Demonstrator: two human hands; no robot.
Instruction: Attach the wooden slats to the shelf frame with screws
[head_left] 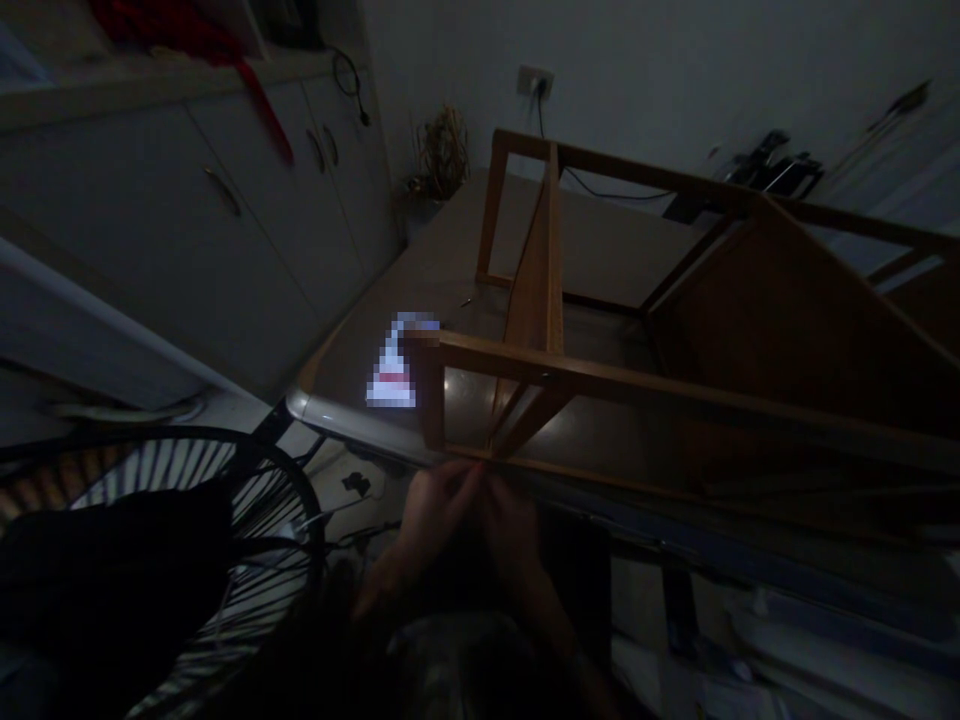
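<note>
My left hand (431,515) and my right hand (511,520) meet at the table's front edge, just below the wooden shelf unit lying on its side. Both sets of fingertips are pinched close together by the bottom rail (540,467) of the unit. Whatever is between them is too dark and small to make out. The shelf unit (637,385) has brown slats and a cross panel (529,265). Left of its near corner lies a bright, blurred-out screen or sheet (391,375) on the table.
The table (360,350) has a rounded front edge. A tiny dark piece (467,301) lies on it. A round slatted chair (277,470) with a black bag (120,590) stands at lower left. White cabinets (262,200) line the left; a dried plant (442,150) stands behind.
</note>
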